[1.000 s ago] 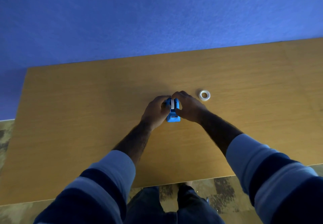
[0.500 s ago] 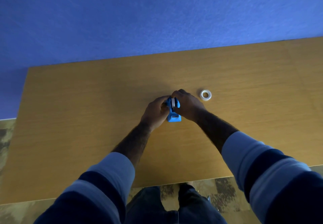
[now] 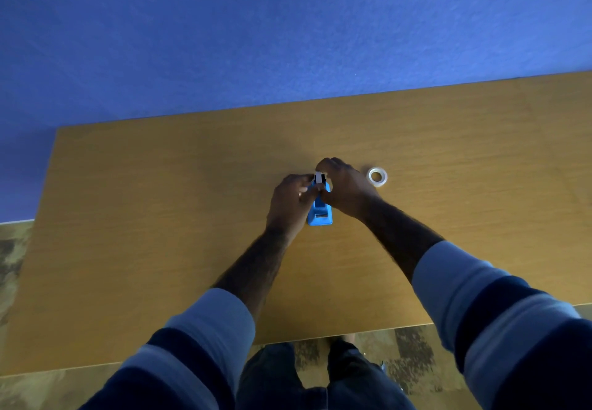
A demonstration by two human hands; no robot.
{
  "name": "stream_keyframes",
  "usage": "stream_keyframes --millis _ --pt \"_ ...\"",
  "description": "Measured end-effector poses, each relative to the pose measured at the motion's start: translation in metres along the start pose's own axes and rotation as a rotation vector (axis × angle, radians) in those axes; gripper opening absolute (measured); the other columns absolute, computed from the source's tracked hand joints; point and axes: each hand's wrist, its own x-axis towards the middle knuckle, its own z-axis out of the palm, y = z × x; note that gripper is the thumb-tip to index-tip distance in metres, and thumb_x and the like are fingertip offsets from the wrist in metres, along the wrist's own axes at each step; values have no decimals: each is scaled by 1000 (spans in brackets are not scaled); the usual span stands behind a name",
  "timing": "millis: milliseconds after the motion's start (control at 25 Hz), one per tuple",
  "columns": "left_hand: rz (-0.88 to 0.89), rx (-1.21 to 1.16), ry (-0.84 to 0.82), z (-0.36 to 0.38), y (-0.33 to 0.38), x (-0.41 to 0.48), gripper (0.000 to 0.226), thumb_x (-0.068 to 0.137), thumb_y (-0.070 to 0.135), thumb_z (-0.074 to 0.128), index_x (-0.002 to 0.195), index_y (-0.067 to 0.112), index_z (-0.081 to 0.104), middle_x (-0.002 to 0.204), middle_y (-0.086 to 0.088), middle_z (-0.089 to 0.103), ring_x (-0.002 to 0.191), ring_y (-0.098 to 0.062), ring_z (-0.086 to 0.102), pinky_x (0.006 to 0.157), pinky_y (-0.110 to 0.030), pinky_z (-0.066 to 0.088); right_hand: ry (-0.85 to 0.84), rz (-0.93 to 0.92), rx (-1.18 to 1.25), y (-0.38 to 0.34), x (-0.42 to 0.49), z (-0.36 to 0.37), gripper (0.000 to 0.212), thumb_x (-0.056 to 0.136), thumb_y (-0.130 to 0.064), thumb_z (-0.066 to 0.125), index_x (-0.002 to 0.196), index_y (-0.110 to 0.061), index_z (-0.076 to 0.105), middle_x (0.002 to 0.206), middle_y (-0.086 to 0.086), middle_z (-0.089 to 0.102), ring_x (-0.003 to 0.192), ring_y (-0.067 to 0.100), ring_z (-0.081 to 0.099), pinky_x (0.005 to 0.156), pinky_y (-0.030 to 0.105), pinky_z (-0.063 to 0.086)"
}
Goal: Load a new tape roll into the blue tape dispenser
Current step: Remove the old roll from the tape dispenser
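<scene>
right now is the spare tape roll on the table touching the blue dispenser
No, the clear tape roll lies apart on the table, with the right hand between it and the blue dispenser.

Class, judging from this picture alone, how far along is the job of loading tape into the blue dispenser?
Done: the blue dispenser stands on the wooden table, held at its far end. In hand: the left hand and right hand pinch a white-and-black piece at its top; whether it is going in or coming out is unclear. Left: a clear tape roll lies untouched to the right, and nothing looks seated yet.
</scene>
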Motion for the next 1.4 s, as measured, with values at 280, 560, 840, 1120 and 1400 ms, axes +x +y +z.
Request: stream_keyframes --millis 280,560,840,1120,1400 --pt "-124 -267 86 -1 23 9 29 96 40 64 94 16 80 83 -3 79 80 -19 76 81 -43 62 123 -60 44 -15 0 -11 36 90 -7 69 125 -9 62 117 11 62 94 22 65 76 34 57" --pt "-236 -495 110 -3 38 20 23 97 27 67 77 32 77 80 -6 79 83 -27 78 87 -51 62 268 -39 95 -25 3 -21 17 96 -16 64 108 -11 74 108 9 65 87 19 64 74 33 54" --pt "-264 -463 107 -10 36 35 17 97 21 68 83 23 77 80 -5 78 83 -26 77 86 -49 63 265 -14 -15 -31 12 -17 12 95 -12 64 105 -9 70 106 5 61 79 13 59 65 23 47" --pt "-269 -419 128 -13 32 73 21 98 13 65 112 1 74 93 -11 77 84 -23 76 81 -38 64 321 127 106 -23 26 -21 11 91 -16 70 96 -7 70 100 8 63 77 15 57 64 21 45" --pt "-377 -244 121 8 17 142 25 94 10 68 114 -5 70 94 -18 76 78 -29 77 76 -39 64 227 194 112 -4 23 -22 12 85 -15 72 96 -10 73 95 3 64 78 12 57 60 13 39"
